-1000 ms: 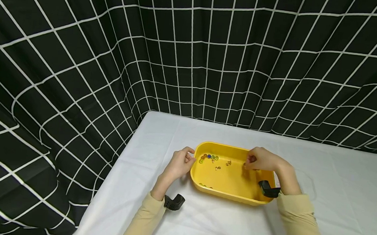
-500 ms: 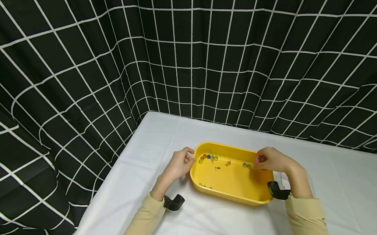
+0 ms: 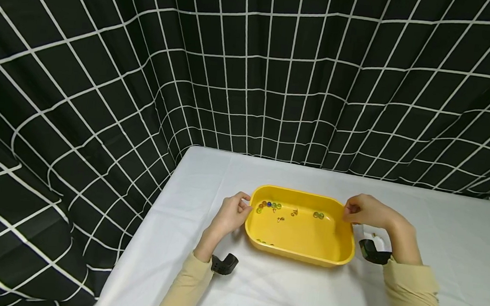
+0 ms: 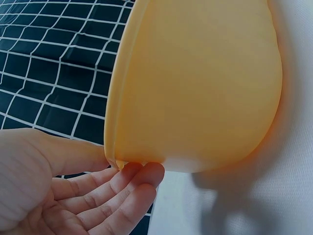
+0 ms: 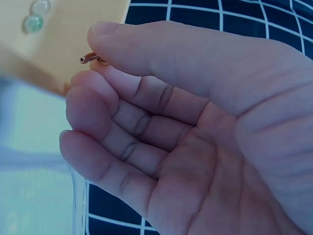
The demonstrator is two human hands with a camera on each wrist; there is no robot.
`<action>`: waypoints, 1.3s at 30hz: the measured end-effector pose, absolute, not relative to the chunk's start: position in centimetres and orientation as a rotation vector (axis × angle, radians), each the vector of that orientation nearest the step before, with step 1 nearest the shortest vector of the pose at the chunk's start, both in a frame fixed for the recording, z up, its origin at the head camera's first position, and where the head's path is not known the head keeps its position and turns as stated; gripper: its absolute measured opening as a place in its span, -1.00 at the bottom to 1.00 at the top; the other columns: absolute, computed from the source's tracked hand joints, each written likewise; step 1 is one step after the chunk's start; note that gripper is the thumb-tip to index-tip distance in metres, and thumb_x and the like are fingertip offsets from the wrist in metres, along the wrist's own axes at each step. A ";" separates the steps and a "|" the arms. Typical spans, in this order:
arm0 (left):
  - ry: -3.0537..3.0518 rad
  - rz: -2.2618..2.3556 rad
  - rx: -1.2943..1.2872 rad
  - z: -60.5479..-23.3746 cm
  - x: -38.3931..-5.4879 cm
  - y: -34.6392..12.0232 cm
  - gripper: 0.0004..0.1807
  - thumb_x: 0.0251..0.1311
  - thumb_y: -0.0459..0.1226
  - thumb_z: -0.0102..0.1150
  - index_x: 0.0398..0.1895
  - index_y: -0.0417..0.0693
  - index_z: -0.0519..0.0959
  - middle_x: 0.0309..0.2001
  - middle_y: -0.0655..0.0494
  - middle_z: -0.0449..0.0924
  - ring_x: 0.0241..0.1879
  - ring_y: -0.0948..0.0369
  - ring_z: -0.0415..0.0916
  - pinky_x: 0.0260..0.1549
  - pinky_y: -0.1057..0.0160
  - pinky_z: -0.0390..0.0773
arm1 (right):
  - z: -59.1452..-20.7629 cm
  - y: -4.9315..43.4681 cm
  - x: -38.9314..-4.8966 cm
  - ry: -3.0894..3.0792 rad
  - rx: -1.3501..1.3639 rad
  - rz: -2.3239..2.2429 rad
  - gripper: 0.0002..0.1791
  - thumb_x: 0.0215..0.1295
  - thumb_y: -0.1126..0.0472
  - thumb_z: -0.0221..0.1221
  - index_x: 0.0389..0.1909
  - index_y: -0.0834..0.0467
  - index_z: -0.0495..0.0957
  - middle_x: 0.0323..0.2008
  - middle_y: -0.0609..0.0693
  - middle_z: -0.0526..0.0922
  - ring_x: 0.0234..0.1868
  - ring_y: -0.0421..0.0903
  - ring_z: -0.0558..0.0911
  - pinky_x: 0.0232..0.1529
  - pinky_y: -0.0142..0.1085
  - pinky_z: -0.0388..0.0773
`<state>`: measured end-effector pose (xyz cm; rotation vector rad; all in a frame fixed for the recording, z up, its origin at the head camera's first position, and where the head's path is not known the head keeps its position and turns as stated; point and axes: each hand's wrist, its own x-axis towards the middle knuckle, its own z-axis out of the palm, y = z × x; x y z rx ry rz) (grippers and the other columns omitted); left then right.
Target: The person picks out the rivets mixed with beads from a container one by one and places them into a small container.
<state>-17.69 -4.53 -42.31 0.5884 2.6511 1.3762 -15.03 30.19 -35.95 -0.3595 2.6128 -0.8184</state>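
Observation:
A yellow plastic tray [image 3: 299, 235] lies in front of me on the white-covered table. My left hand [image 3: 232, 215] pinches its left rim, thumb on the edge and fingertips under it in the left wrist view. My right hand [image 3: 372, 212] is at the tray's right end, overlapping the rim in the head view. Between its thumb and index finger it pinches a small brass-coloured rivet [image 5: 90, 58] with a hollow tip. Inside the tray lie several glass marbles [image 3: 269, 204] along the back left, two greenish marbles [image 3: 319, 215] farther right, and several loose brass-coloured rivets [image 3: 294, 212].
A clear plastic container [image 3: 380, 238] stands right of the tray, partly hidden by the right wrist, with a small brass-coloured piece visible in it. Behind the white table [image 3: 222, 170] hangs a black curtain [image 3: 294, 80] with a white grid.
My right hand has moved right from over the tray's inside to its right rim, uncovering the two greenish marbles and more of the clear container. The left hand stays at the left rim.

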 end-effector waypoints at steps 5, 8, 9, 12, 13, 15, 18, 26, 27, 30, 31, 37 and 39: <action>2.662 1.364 0.581 -42.3 -17.7 -4.6 -0.72 0.23 -0.39 0.08 -0.02 -0.37 0.45 -0.41 -0.01 0.54 -0.52 0.25 0.48 -0.55 0.39 0.50 | -35.9 30.8 -14.6 2.618 -0.330 -0.832 -0.92 0.11 0.33 0.17 -0.50 0.23 0.47 -0.61 -0.05 0.46 -0.53 -0.13 0.42 -0.51 -0.36 0.41; 2.668 1.362 0.584 -42.3 -17.7 -4.6 -0.72 0.23 -0.39 0.08 -0.02 -0.36 0.46 -0.41 -0.01 0.54 -0.51 0.25 0.48 -0.55 0.38 0.50 | -35.8 31.2 -14.3 2.625 -0.318 -0.832 -0.92 0.10 0.33 0.18 -0.50 0.23 0.47 -0.62 -0.06 0.44 -0.55 -0.14 0.41 -0.52 -0.37 0.41; 2.669 1.362 0.583 -42.3 -17.7 -4.7 -0.72 0.23 -0.39 0.08 -0.02 -0.36 0.46 -0.41 -0.01 0.54 -0.51 0.25 0.48 -0.55 0.38 0.50 | -35.8 31.3 -14.2 2.626 -0.314 -0.832 -0.92 0.10 0.33 0.18 -0.50 0.24 0.47 -0.62 -0.06 0.44 -0.55 -0.14 0.41 -0.53 -0.37 0.41; 2.668 1.367 0.597 -42.3 -17.6 -4.8 -0.72 0.23 -0.39 0.08 -0.03 -0.36 0.46 -0.42 0.00 0.54 -0.51 0.25 0.48 -0.55 0.39 0.50 | -35.8 31.7 -13.9 2.623 -0.306 -0.839 -0.91 0.10 0.33 0.19 -0.49 0.25 0.47 -0.62 -0.07 0.43 -0.56 -0.15 0.40 -0.54 -0.37 0.41; 2.666 1.370 0.599 -42.3 -17.6 -4.8 -0.72 0.23 -0.39 0.08 -0.03 -0.36 0.46 -0.42 0.00 0.54 -0.52 0.25 0.47 -0.55 0.39 0.50 | -35.8 31.9 -13.9 2.624 -0.305 -0.845 -0.90 0.11 0.32 0.20 -0.49 0.25 0.47 -0.62 -0.07 0.43 -0.57 -0.15 0.40 -0.54 -0.37 0.41; 2.663 1.372 0.596 -42.3 -17.6 -4.8 -0.73 0.23 -0.39 0.08 -0.03 -0.36 0.46 -0.42 0.00 0.54 -0.52 0.25 0.47 -0.55 0.38 0.50 | -35.8 32.1 -13.7 2.628 -0.306 -0.849 -0.88 0.13 0.31 0.20 -0.49 0.25 0.46 -0.63 -0.07 0.42 -0.58 -0.15 0.41 -0.54 -0.37 0.40; 2.660 1.374 0.595 -42.2 -17.5 -4.8 -0.73 0.23 -0.39 0.08 -0.03 -0.36 0.46 -0.42 0.00 0.54 -0.52 0.25 0.47 -0.55 0.38 0.50 | -35.7 32.5 -13.4 2.638 -0.315 -0.853 -0.87 0.14 0.30 0.20 -0.50 0.24 0.45 -0.65 -0.08 0.40 -0.59 -0.17 0.40 -0.55 -0.39 0.37; 2.656 1.380 0.600 -42.3 -17.6 -4.7 -0.73 0.23 -0.40 0.08 -0.03 -0.36 0.46 -0.42 -0.01 0.55 -0.53 0.25 0.48 -0.56 0.38 0.50 | -35.7 33.3 -12.8 2.660 -0.309 -0.841 -0.90 0.15 0.32 0.18 -0.49 0.24 0.47 -0.64 -0.08 0.41 -0.59 -0.22 0.38 -0.53 -0.41 0.35; 2.656 1.380 0.601 -42.3 -17.6 -4.7 -0.73 0.23 -0.40 0.08 -0.03 -0.36 0.46 -0.42 -0.01 0.55 -0.53 0.25 0.48 -0.56 0.38 0.50 | -35.7 33.3 -12.7 2.662 -0.306 -0.838 -0.90 0.15 0.32 0.18 -0.48 0.24 0.47 -0.64 -0.08 0.42 -0.58 -0.22 0.38 -0.53 -0.41 0.35; 2.656 1.381 0.603 -42.3 -17.6 -4.7 -0.73 0.23 -0.40 0.08 -0.03 -0.36 0.46 -0.42 -0.01 0.55 -0.52 0.25 0.48 -0.55 0.38 0.50 | -35.8 33.6 -12.5 2.667 -0.296 -0.831 -0.89 0.16 0.30 0.19 -0.47 0.25 0.47 -0.63 -0.08 0.42 -0.57 -0.22 0.38 -0.52 -0.40 0.35; 2.656 1.380 0.605 -42.3 -17.6 -4.7 -0.73 0.23 -0.40 0.08 -0.03 -0.36 0.46 -0.42 -0.01 0.55 -0.52 0.25 0.49 -0.55 0.38 0.51 | -35.8 33.7 -12.4 2.666 -0.292 -0.830 -0.89 0.16 0.30 0.19 -0.46 0.25 0.47 -0.62 -0.08 0.42 -0.57 -0.22 0.38 -0.52 -0.40 0.35; 2.654 1.380 0.609 -42.4 -17.5 -4.7 -0.73 0.23 -0.39 0.08 -0.03 -0.36 0.46 -0.41 -0.01 0.55 -0.50 0.24 0.50 -0.54 0.38 0.51 | -35.8 34.3 -12.1 2.658 -0.292 -0.824 -0.88 0.17 0.28 0.20 -0.44 0.25 0.47 -0.60 -0.09 0.42 -0.56 -0.24 0.37 -0.51 -0.40 0.35; 2.655 1.379 0.603 -42.3 -17.5 -4.7 -0.73 0.23 -0.39 0.08 -0.03 -0.36 0.46 -0.41 0.00 0.55 -0.50 0.24 0.50 -0.54 0.38 0.51 | -35.8 34.5 -12.0 2.657 -0.298 -0.822 -0.87 0.18 0.28 0.20 -0.45 0.25 0.47 -0.60 -0.08 0.43 -0.56 -0.25 0.37 -0.52 -0.41 0.35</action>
